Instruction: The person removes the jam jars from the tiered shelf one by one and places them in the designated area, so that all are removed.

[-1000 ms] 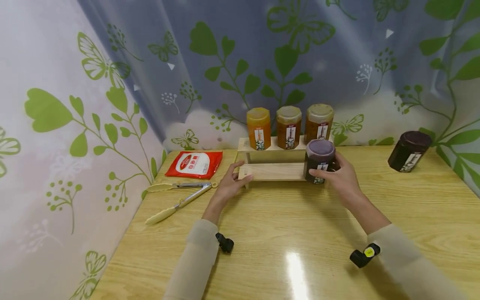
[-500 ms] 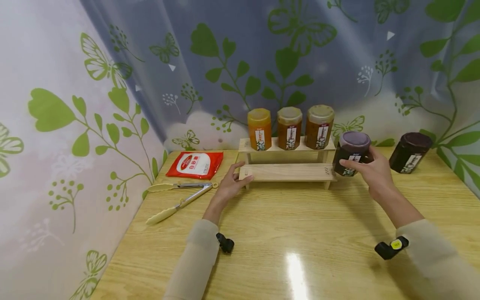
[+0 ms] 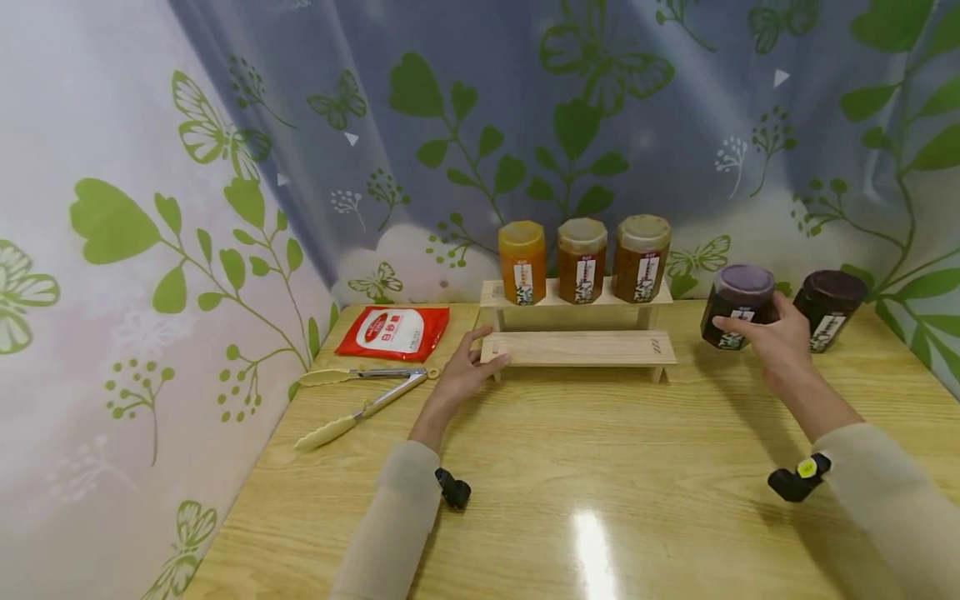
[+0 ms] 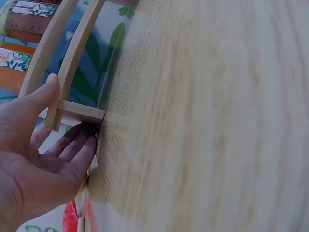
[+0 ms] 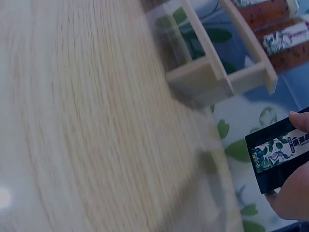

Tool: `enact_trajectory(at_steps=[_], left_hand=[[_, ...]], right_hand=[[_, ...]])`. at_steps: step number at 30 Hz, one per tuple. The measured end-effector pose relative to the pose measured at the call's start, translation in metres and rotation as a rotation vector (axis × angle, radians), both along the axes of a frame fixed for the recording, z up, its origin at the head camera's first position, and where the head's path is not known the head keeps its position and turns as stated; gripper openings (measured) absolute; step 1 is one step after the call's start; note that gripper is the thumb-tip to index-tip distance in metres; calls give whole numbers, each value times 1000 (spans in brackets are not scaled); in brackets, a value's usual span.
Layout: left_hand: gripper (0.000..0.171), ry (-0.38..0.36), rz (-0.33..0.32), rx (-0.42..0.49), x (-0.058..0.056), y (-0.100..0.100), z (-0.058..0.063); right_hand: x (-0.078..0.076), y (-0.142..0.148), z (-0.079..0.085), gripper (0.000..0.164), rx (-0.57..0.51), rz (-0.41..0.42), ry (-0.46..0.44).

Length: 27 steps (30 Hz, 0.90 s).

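On the table stands a two-step wooden rack [image 3: 577, 346]. Its upper step holds an orange jar [image 3: 522, 265], a reddish-brown jar [image 3: 581, 267] and another brown jar [image 3: 640, 265]. My left hand [image 3: 459, 377] grips the left end of the lower step; in the left wrist view the thumb lies against the board and the fingers [image 4: 77, 150] reach round the leg. Right of the rack, my right hand [image 3: 783, 342] holds a dark purple jar [image 3: 738, 304] with a pale lid, raised off the table. In the right wrist view the jar [image 5: 275, 154] shows its label.
A second dark jar [image 3: 828, 312] stands on the table, just right of my right hand. Left of the rack lie a red and white packet [image 3: 393, 332] and, in front of it, spread tongs [image 3: 367, 408]. Patterned curtain [image 3: 465, 108] borders the table behind and at left.
My right hand has carried the dark purple jar rightward off the rack's lower step, close to the second dark jar. The left hand has stayed on the rack's left end.
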<state>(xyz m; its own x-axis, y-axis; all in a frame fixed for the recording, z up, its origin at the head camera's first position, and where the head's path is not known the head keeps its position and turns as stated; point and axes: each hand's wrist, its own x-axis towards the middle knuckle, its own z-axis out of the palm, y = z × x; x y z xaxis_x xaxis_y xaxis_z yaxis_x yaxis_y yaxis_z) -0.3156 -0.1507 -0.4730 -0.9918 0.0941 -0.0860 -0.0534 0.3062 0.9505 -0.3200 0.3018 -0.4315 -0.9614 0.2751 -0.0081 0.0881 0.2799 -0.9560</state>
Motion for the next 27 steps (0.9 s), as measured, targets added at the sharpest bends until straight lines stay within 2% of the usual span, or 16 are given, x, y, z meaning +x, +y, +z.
enact_trajectory(at_steps=[3, 9, 17, 27], left_hand=[[75, 2, 1, -2, 0, 0, 0], [76, -9, 7, -7, 1, -1, 2], [74, -7, 5, -10, -1, -1, 1], [71, -13, 11, -14, 0, -1, 2]], right_hand=[[-4, 7, -5, 94, -19, -10, -11], [-12, 18, -12, 104, 19, -27, -39], [-21, 29, -21, 108, -6, -5, -72], [-26, 42, -29, 103, 138, 44, -85]])
